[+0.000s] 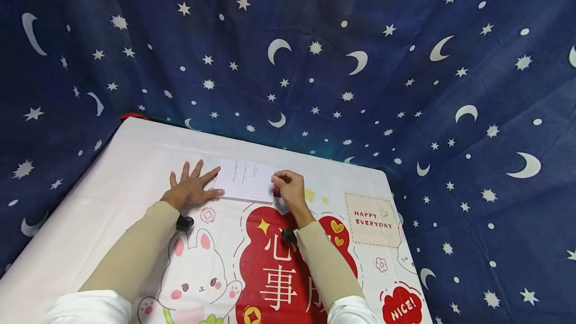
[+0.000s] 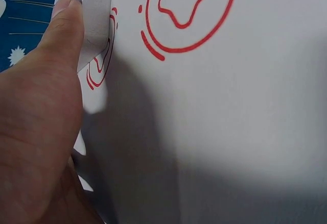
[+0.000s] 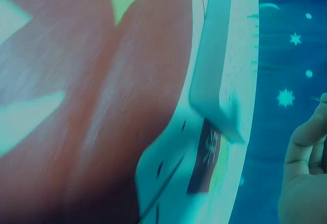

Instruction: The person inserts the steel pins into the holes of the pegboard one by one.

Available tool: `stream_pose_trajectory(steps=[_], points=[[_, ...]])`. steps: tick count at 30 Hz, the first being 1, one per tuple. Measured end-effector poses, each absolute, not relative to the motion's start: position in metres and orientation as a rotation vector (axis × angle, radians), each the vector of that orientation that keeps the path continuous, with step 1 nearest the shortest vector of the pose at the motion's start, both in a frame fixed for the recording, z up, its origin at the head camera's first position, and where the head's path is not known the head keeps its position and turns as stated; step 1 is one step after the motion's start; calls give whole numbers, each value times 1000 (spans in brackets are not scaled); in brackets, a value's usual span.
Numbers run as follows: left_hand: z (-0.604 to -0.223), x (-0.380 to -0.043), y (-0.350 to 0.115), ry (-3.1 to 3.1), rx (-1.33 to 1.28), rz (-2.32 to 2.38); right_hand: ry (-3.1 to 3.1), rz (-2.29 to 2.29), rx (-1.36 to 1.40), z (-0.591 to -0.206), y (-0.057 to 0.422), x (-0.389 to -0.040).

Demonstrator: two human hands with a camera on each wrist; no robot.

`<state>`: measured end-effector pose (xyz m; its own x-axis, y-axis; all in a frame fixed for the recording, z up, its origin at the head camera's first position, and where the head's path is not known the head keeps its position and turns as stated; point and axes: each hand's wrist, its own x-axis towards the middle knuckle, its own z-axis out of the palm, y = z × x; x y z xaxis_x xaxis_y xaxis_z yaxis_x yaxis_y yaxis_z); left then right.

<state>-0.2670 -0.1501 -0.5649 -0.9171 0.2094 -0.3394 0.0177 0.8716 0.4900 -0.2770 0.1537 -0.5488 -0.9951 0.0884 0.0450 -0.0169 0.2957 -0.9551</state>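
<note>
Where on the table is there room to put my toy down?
The plain white stretch of the table, left of the left hand, is bare. So is the strip behind the dotted white board, up to the starry cloth. It is crowded around the board, where the right hand pinches its corner.

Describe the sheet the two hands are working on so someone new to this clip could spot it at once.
On the white printed tablecloth, look toward the far edge, above the big red emblem. There lies a flat white dotted sheet, with the left hand spread flat on one end and the right hand pinching the other. Unlike the cloth's coloured cartoons, it is pale and plain.
</note>
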Motion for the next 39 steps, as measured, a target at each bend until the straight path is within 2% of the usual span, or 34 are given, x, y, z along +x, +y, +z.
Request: stream_pose_trajectory(steps=[15,24,39], points=[[-568,-268,-143,2649,150,682,-2446,1714,132,-564,125,-289],[-567,-269,-144,2658,148,677,-2549,1453,162,-572,116,-292],[-566,-268,-150,2675,146,656,-2645,1357,151,-579,106,-292]])
